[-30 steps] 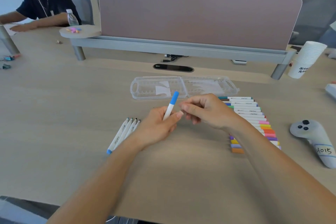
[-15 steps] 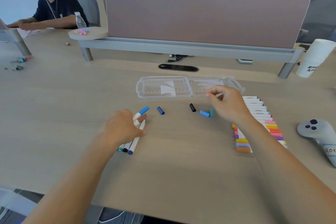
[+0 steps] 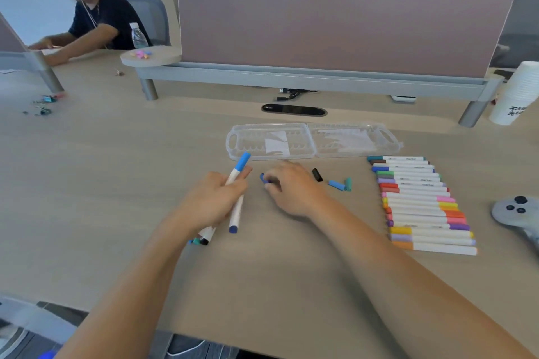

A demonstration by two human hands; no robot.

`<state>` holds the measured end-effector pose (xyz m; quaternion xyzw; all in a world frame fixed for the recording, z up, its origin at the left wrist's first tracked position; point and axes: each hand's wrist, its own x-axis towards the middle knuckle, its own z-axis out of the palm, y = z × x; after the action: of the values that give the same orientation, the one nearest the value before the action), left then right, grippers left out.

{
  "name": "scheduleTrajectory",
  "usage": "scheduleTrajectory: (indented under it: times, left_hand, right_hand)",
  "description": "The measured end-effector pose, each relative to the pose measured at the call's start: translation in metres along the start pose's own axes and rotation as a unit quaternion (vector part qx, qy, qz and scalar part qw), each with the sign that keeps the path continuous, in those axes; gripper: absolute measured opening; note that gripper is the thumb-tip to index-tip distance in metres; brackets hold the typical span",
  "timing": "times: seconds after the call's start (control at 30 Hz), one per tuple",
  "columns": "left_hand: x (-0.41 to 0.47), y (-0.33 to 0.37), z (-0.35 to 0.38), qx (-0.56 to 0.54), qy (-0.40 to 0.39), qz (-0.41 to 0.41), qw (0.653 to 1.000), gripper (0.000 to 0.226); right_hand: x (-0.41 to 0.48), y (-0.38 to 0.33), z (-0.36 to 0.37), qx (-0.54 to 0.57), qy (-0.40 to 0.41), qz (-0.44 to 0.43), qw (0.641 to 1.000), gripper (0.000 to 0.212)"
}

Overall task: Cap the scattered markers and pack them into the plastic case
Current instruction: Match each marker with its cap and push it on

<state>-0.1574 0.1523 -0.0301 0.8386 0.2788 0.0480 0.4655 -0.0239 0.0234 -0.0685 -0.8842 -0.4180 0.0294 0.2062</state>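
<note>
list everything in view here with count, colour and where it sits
plastic case: 1, clear, open flat, mid table beyond the hands
capped markers: over a dozen, mixed colours, in a row right of centre
loose caps: 3, black, light blue, teal, left of that row
dark blue cap: 1, at the right hand's fingertips
held markers: about four, white barrels, one with a light blue cap
controller: 1, grey, right edge
paper cups: 1 stack, white, far right
divider: 1, mauve, across the back
water bottle: 1, clear, far left
table: 1, light wood
left hand: grips the held markers
right hand: fingers curled on the dark blue cap
</note>
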Motion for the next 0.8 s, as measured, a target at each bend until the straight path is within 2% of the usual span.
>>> scheduleTrajectory:
  times: [0.1, 0.2, 0.23, 0.3, 0.37, 0.47, 0.53, 0.57, 0.67, 0.73, 0.8]
  left_hand:
    - [-0.002, 0.001, 0.004, -0.144, -0.031, -0.008, 0.989, 0.030]
    - [0.004, 0.004, 0.015, -0.299, -0.067, -0.022, 0.952, 0.019]
    - [0.006, 0.006, 0.020, -0.323, -0.086, -0.022, 0.942, 0.010]
    - [0.007, 0.014, 0.034, -0.345, -0.118, -0.023, 0.931, 0.015]
    - [0.009, 0.023, 0.050, -0.376, -0.142, -0.025, 0.915, 0.016]
    - [0.007, 0.035, 0.074, -0.411, -0.200, -0.038, 0.889, 0.015]
    - [0.004, 0.037, 0.087, -0.408, -0.229, -0.050, 0.882, 0.016]
    - [0.004, 0.036, 0.092, -0.400, -0.238, -0.053, 0.883, 0.016]
    - [0.002, 0.031, 0.099, -0.366, -0.261, -0.038, 0.892, 0.017]
    - [0.001, 0.030, 0.100, -0.341, -0.266, -0.010, 0.902, 0.022]
    - [-0.001, 0.030, 0.100, -0.316, -0.267, 0.009, 0.911, 0.027]
  right_hand:
    - [0.010, -0.010, 0.006, -0.049, 0.003, 0.003, 0.999, 0.018]
    - [0.004, -0.008, -0.003, -0.094, -0.004, 0.032, 0.995, 0.011]
    - [-0.001, -0.005, -0.008, -0.106, -0.014, 0.041, 0.993, 0.010]
    - [-0.015, 0.008, -0.020, -0.117, -0.025, 0.059, 0.991, 0.020]
    - [-0.030, 0.026, -0.032, -0.086, -0.002, 0.076, 0.993, 0.031]
    - [-0.053, 0.049, -0.047, 0.039, 0.089, 0.113, 0.989, 0.024]
    - [-0.065, 0.061, -0.052, 0.138, 0.170, 0.157, 0.963, 0.018]
    - [-0.071, 0.065, -0.053, 0.211, 0.210, 0.179, 0.938, 0.015]
    - [-0.085, 0.065, -0.052, 0.454, 0.277, 0.194, 0.824, 0.012]
    - [-0.089, 0.061, -0.051, 0.521, 0.288, 0.172, 0.785, 0.010]
    - [-0.089, 0.057, -0.051, 0.546, 0.298, 0.155, 0.767, 0.008]
